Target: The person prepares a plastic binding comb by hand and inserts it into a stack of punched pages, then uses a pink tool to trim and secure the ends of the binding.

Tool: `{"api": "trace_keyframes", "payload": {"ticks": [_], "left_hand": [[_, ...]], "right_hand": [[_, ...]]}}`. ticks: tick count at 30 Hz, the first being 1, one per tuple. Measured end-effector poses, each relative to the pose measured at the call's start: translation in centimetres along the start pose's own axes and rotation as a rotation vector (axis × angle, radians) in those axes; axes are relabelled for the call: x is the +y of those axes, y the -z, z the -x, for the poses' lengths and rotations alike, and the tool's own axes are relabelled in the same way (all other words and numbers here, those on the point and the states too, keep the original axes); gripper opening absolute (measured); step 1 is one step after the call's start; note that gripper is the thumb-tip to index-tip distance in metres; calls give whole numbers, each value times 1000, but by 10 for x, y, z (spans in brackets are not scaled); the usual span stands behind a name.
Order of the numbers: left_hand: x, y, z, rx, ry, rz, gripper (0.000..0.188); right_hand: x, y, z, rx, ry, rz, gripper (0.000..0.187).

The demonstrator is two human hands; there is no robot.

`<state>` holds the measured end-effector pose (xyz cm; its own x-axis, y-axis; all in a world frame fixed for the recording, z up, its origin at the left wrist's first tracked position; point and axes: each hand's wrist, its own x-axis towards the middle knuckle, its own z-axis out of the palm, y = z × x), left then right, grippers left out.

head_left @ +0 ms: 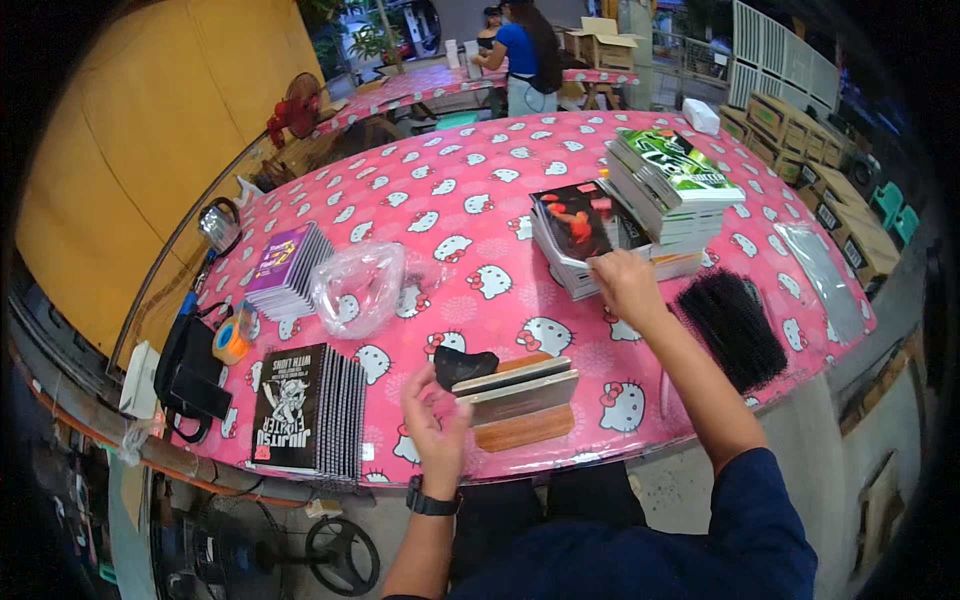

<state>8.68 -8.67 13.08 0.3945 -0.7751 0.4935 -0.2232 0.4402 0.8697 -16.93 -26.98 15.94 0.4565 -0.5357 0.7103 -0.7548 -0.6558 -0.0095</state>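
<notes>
My right hand (625, 287) reaches to the near corner of a stack of books with a dark cover and a red figure (575, 225). Its fingers are curled on the top book's edge; the fingertips are partly hidden. My left hand (435, 425) hovers empty, fingers apart, beside a wooden stand with two upright greyish plates (520, 400). A small black cloth-like piece (463, 367) lies behind that stand. To the right of my right forearm is a bundle of black spiral binding coils (735, 325).
Green-covered books (675, 170) rise in a tall pile at the right. On the left are black-covered spiral-bound books (300, 410), purple books (290, 268), clear plastic (358, 290), tape (232, 342), a black bag (195, 370) and a kettle (220, 225). Two people work at a farther table.
</notes>
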Motion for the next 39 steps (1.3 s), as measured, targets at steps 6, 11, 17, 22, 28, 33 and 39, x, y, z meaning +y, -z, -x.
{"api": "trace_keyframes", "payload": {"ticks": [6, 11, 17, 22, 28, 33, 39], "left_hand": [[45, -19, -15, -186, 659, 748, 36], [50, 12, -35, -251, 195, 264, 37], [83, 24, -76, -450, 30, 3, 31], [72, 19, -79, -471, 198, -28, 29], [42, 8, -58, -321, 81, 53, 69], [-35, -3, 5, -28, 95, 105, 88], [-59, -26, -10, -124, 122, 39, 49]], "right_hand": [[-177, 60, 11, -46, 325, -397, 22], [-113, 64, 3, 283, -163, -506, 40], [-68, 40, 48, -230, -676, -1254, 33], [-86, 36, 68, -280, -748, -1263, 22], [-81, 27, 90, -378, -377, -707, 28], [-93, 9, 123, -236, -407, -696, 36], [-18, 77, 141, -513, -706, 122, 53]]}}
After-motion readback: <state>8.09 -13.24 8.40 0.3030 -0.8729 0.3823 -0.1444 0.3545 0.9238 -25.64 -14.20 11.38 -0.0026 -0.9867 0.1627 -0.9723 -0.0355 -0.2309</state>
